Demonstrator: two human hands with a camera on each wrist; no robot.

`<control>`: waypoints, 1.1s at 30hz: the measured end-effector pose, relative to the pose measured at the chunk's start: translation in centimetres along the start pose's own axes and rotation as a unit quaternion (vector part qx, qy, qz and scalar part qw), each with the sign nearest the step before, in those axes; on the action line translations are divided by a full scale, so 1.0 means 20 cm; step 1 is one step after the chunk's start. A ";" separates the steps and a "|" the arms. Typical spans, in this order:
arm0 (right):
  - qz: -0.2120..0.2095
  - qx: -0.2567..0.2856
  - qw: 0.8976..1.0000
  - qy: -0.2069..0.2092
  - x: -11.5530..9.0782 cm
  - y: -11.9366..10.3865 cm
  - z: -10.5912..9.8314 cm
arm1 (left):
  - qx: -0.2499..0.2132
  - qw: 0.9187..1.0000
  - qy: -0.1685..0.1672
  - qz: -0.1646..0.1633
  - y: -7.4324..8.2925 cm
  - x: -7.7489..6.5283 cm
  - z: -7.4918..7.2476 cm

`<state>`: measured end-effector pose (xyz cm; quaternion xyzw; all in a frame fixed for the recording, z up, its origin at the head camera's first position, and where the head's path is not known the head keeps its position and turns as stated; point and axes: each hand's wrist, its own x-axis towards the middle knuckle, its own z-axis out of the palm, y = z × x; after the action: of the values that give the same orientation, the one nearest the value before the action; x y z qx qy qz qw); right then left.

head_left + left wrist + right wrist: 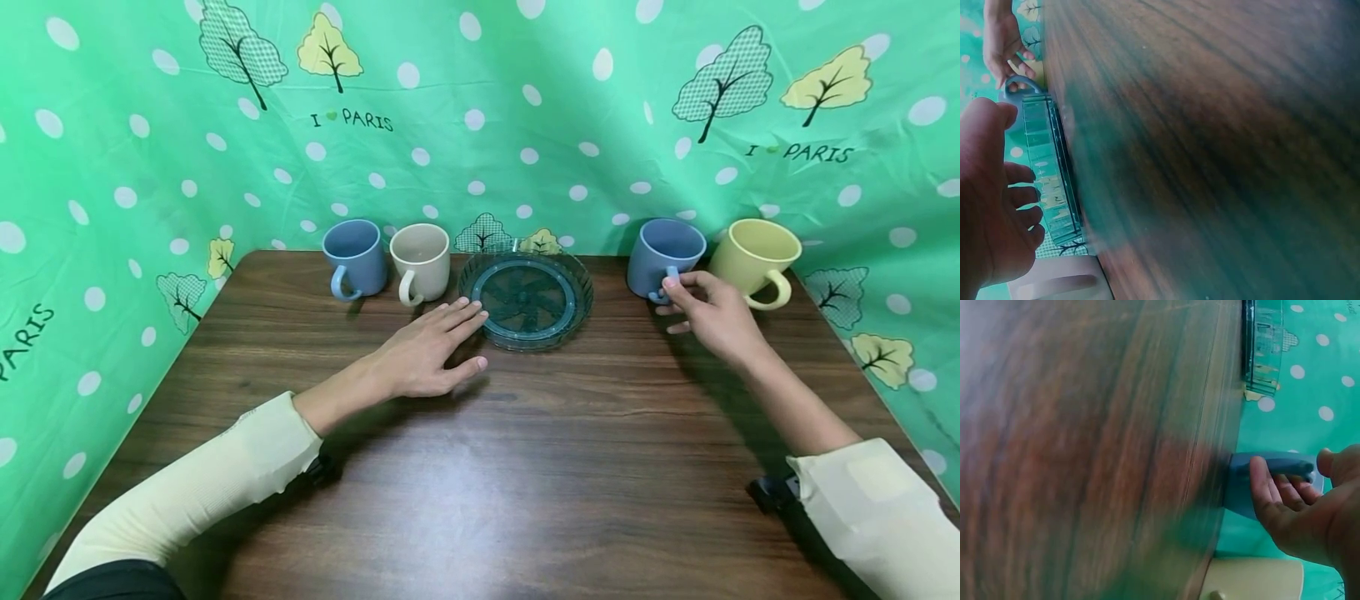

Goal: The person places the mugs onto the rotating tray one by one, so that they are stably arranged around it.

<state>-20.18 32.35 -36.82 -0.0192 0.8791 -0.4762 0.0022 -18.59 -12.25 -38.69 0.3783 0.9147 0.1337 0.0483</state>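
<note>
My left hand [431,354] reaches toward the clear green-tinted glass dish [492,329], fingers extended and fingertips right at its near left rim. In the left wrist view its fingers lie along the ribbed side of the dish. At the right, my right hand [716,321] is at the handle of a blue mug [648,254], thumb and index finger pinching the handle. The other fingers hang loosely below. Through the right wrist view, the fingers [1266,494] overlap the mug's handle. This mug stands upright on the table, just left of a yellow mug [738,258].
A second blue mug [360,250] and an off-white mug [429,258] stand upright left of the dish, handles toward me. All sit along the far edge of the dark wooden table [540,467]. Behind and at the sides hangs a green dotted cloth [525,125].
</note>
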 end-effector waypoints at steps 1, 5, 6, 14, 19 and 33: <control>0.002 0.013 1.000 -0.007 0.00 0.00 0.00 | 0.001 1.000 -0.001 0.000 0.00 0.00 0.00; 0.016 0.064 0.997 -0.032 0.01 0.01 0.00 | 0.005 1.000 -0.002 0.001 0.00 0.00 0.00; 0.020 0.075 0.996 -0.036 0.01 0.01 0.00 | 0.005 1.000 -0.002 0.001 -0.01 0.00 0.00; 0.062 0.291 0.952 -0.068 0.01 0.03 0.00 | 0.001 1.000 -0.001 0.004 -0.01 -0.01 0.00; 0.077 0.373 0.922 -0.074 0.02 0.02 0.01 | 0.001 1.000 0.002 0.006 -0.01 -0.01 0.01; 0.071 0.419 0.904 -0.035 0.01 0.00 0.05 | 0.017 1.000 -0.001 0.012 -0.01 -0.01 0.01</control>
<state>-20.35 31.45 -37.43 0.0293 0.5968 -0.7983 0.0751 -18.49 -12.54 -38.91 0.3899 0.9123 0.1184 0.0414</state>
